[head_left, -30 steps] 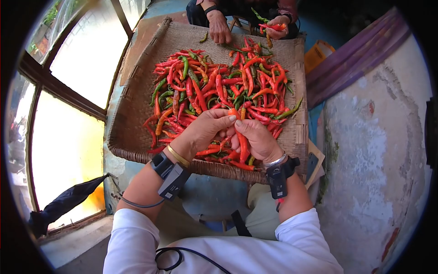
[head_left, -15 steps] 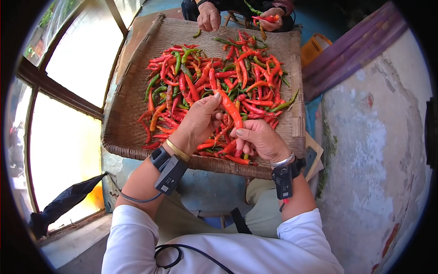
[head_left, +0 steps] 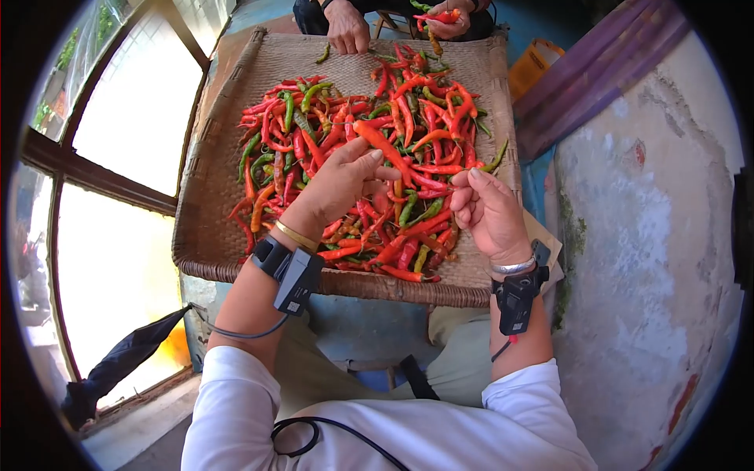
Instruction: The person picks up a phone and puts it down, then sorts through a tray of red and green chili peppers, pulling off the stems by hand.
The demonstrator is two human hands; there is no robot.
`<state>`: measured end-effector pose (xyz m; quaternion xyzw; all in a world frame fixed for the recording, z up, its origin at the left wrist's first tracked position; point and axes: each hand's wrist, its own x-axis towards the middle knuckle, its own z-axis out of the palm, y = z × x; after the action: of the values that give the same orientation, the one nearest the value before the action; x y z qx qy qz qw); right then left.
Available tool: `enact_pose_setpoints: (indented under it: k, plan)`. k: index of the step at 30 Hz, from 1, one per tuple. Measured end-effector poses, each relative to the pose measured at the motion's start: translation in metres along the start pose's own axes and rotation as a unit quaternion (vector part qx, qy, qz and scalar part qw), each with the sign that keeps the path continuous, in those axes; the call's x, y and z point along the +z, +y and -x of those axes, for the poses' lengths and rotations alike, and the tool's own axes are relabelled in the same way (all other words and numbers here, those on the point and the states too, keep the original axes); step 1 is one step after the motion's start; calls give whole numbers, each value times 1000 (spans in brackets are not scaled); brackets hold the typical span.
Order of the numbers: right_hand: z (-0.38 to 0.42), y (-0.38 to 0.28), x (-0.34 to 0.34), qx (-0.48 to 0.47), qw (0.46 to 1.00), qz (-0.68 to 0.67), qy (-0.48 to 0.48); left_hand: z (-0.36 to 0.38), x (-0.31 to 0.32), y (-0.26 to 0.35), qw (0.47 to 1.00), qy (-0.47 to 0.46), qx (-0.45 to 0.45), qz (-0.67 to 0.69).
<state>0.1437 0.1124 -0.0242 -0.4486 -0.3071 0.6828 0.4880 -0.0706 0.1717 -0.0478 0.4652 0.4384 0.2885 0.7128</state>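
Observation:
A large orange-red pepper (head_left: pixel 382 145) is held by my left hand (head_left: pixel 339 182), between thumb and forefinger, its other fingers partly spread. My right hand (head_left: pixel 493 213) is raised at the right side of the pile, apart from that pepper, with thumb and forefinger pinched together. Whatever lies between those fingertips is too small to make out. Just above them a green pepper (head_left: pixel 496 157) lies near the pile's right edge. Beneath both hands, red, orange and green peppers (head_left: pixel 298 145) are heaped on a woven tray (head_left: pixel 206 206).
Across the tray, a co-worker's one hand (head_left: pixel 348 27) rests at the far rim and the other (head_left: pixel 449 25) holds peppers. An orange container (head_left: pixel 534 69) and purple cloth (head_left: pixel 597 82) are at the right, beside a wall (head_left: pixel 628 235). Windows (head_left: pixel 118 259) line the left.
My right hand has left the large pepper and moved right and up. My left hand has shifted slightly left with the pepper. The co-worker's left-side hand has moved to the tray.

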Motion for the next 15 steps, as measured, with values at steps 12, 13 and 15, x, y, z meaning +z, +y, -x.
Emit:
enact_pose_setpoints:
  k: [12, 13, 15]
  plan:
    - [2, 2, -5, 1, 1000, -25, -13, 11, 44, -33, 828, -343, 88, -435]
    - [2, 2, -5, 3, 999, -32, -15, 13, 47, -35, 785, -381, 101, -477]
    - [2, 4, -5, 1, 999, -32, -18, 12, 48, -46, 777, -384, 117, -484]
